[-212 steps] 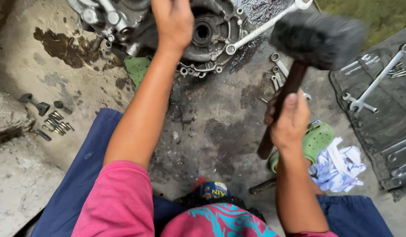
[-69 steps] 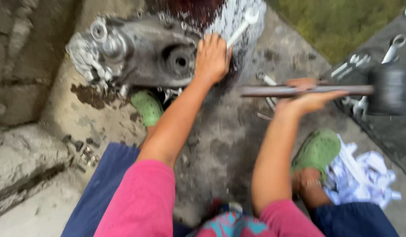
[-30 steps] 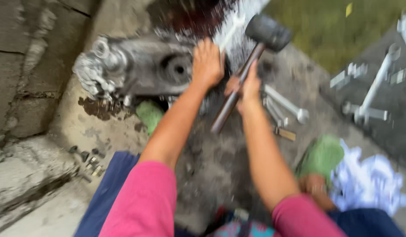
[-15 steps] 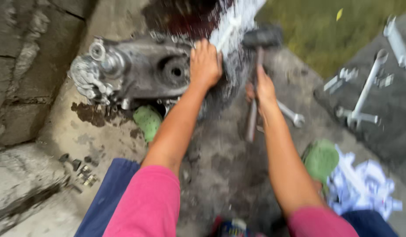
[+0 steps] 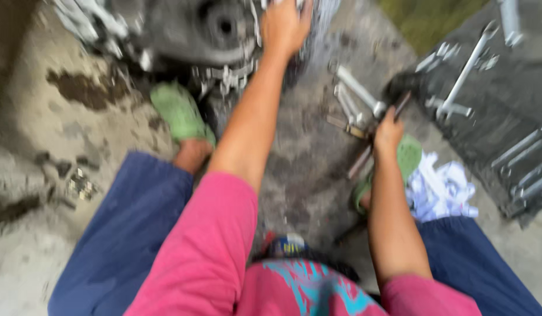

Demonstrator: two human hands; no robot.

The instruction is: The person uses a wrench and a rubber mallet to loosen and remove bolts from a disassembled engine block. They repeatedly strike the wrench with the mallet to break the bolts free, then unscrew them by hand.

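The left hand [image 5: 284,26] reaches far forward with the arm stretched out, its palm and fingers pressed flat on the upper right edge of a grey metal engine casing [image 5: 189,29]. The casing lies mostly to the left of that hand and slightly below it, with its round central bore just left of the wrist. The hand grips nothing; it lies spread on the metal.

The right hand [image 5: 388,133] sits lower and to the right, fingers curled tight around the wooden handle of a hammer [image 5: 370,149]. The handle runs slantwise through the fist, one end below the hand and the other pointing up and right; the hammer head is too blurred to make out. Several loose wrenches [image 5: 356,90] lie on the ground just above and left of this hand. A green sandal [image 5: 409,157] shows just beside the right wrist.
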